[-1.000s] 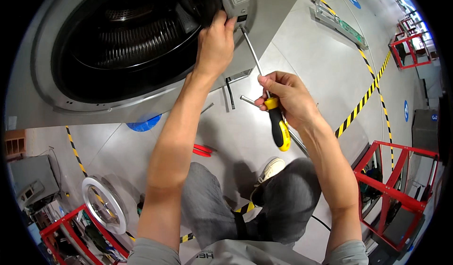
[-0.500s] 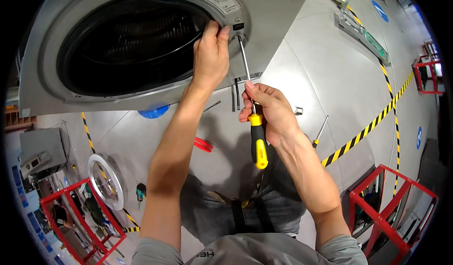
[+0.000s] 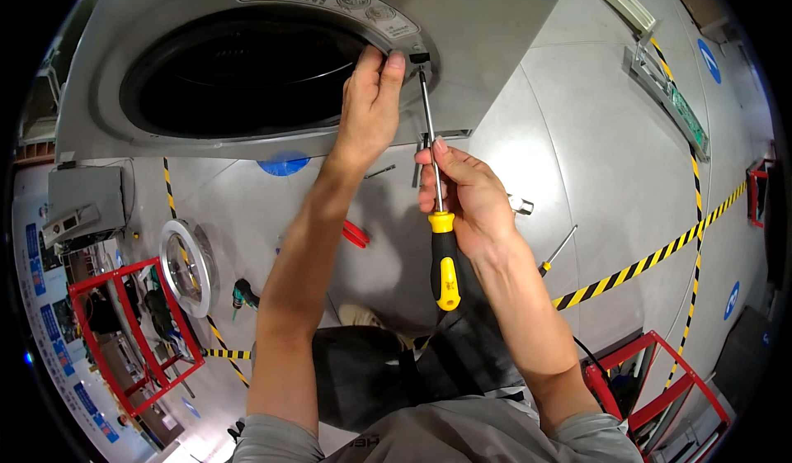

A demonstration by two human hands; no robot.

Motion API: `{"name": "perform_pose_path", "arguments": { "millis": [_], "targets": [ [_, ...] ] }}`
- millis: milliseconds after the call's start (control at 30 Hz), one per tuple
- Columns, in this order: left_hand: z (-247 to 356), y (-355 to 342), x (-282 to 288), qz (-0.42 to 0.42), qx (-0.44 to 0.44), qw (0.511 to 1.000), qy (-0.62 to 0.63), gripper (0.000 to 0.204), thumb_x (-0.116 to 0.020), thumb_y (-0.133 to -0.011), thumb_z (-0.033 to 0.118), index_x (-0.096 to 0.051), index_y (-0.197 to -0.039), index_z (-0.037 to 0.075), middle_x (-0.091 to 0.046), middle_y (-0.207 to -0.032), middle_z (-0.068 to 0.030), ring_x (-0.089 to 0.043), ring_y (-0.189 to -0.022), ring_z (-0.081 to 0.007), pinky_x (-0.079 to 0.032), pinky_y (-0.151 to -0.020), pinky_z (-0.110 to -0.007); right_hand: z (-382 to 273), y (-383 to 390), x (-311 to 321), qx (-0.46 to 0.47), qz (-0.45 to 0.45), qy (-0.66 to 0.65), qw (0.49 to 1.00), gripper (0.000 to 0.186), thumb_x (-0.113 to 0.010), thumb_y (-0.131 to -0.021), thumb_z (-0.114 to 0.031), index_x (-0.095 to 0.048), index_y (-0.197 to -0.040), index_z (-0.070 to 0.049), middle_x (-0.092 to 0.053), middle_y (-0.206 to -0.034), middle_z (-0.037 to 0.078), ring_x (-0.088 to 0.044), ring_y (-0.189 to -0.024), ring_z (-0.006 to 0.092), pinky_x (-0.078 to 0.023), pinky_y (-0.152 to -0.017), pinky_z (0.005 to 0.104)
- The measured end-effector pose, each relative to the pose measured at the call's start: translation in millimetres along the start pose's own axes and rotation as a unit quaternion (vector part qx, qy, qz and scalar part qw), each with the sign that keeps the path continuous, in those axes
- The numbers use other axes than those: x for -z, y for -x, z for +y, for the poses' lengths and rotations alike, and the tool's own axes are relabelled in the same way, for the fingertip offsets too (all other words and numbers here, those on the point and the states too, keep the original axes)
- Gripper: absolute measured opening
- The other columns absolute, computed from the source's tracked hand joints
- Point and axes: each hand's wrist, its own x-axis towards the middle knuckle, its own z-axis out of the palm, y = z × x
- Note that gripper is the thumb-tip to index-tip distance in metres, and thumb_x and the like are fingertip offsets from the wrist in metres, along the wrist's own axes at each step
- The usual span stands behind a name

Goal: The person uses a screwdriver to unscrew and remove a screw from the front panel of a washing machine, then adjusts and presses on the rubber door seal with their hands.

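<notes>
The grey washing machine front point(image 3: 487, 42) has a dark round opening. My left hand point(image 3: 371, 100) has its fingers closed on the opening's rim point(image 3: 386, 46), beside a small black latch slot point(image 3: 419, 58). My right hand point(image 3: 466, 199) grips the shaft of a yellow-and-black screwdriver point(image 3: 446, 269), whose tip reaches up just below the slot. A metal tool end point(image 3: 520, 205) shows behind that hand; whether I hold it, I cannot tell. Beneath my arms lie red-handled pliers point(image 3: 355, 233), and a second screwdriver point(image 3: 561, 248) lies to the right.
A round door ring point(image 3: 198, 290) and a drill point(image 3: 246, 296) lie at left beside a red frame point(image 3: 95, 285). Grey equipment point(image 3: 82, 191) stands behind them. Loose panels point(image 3: 668, 104) lie upper right, another red frame point(image 3: 660, 413) lower right, striped tape point(image 3: 627, 265) between.
The screwdriver has swung more upright, its handle moving left and down with my right hand. My left hand stays by the slot. The whole view has shifted.
</notes>
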Motion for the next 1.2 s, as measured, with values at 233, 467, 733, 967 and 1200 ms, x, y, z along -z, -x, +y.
{"name": "perform_pose_path", "arguments": {
  "millis": [233, 467, 733, 967, 1200],
  "targets": [
    [7, 6, -8, 0.021, 0.02, 0.998, 0.052, 0.033, -0.049, -0.101, 0.03, -0.054, -0.114, 0.0, -0.056, -0.078, -0.0079, -0.047, -0.069, -0.0146, -0.044, -0.067, -0.03, -7, -3, -9, 0.047, -0.012, 0.044, 0.998, 0.024, -0.065, -0.095, -0.025, -0.056, -0.085, -0.005, -0.055, -0.068, 0.002, -0.049, -0.046, 0.0116, -0.038, -0.045, 0.0248],
    [24, 9, 3, -0.057, 0.039, 0.993, 0.1, 0.036, -0.055, -0.099, 0.022, -0.049, -0.123, -0.004, -0.06, -0.112, -0.0167, -0.06, -0.096, -0.0196, -0.046, -0.088, -0.031, -6, -6, -12, 0.049, -0.001, 0.054, 0.997, 0.025, -0.061, -0.097, -0.025, -0.059, -0.088, -0.001, -0.062, -0.067, 0.005, -0.059, -0.052, 0.015, -0.046, -0.05, 0.0256],
    [77, 119, 34, -0.116, 0.422, 0.886, 0.153, 0.039, -0.056, -0.099, 0.027, -0.05, -0.126, -0.001, -0.062, -0.11, -0.0156, -0.062, -0.098, -0.0236, -0.048, -0.088, -0.037, -3, -7, -9, 0.034, -0.033, 0.005, 0.999, 0.029, -0.055, -0.1, -0.027, -0.061, -0.095, 0.0, -0.062, -0.07, 0.006, -0.06, -0.052, 0.0146, -0.048, -0.049, 0.0247],
    [79, 152, 38, -0.31, 0.516, 0.637, 0.481, 0.046, -0.059, -0.098, 0.027, -0.044, -0.133, 0.0, -0.062, -0.117, -0.0189, -0.063, -0.111, -0.0292, -0.052, -0.091, -0.035, -5, -11, -6, 0.039, -0.062, -0.001, 0.997, 0.029, -0.055, -0.1, -0.028, -0.064, -0.092, -0.002, -0.061, -0.071, 0.003, -0.055, -0.054, 0.0111, -0.046, -0.05, 0.0229],
    [92, 157, 24, -0.284, 0.441, 0.824, 0.214, 0.039, -0.057, -0.099, 0.02, -0.046, -0.129, -0.001, -0.061, -0.11, -0.0099, -0.06, -0.096, -0.0119, -0.049, -0.087, -0.029, -13, -19, -14, 0.118, 0.002, 0.178, 0.977, 0.027, -0.057, -0.099, -0.024, -0.065, -0.098, 0.001, -0.062, -0.071, 0.003, -0.058, -0.057, 0.0118, -0.048, -0.053, 0.0246]
  ]
}}
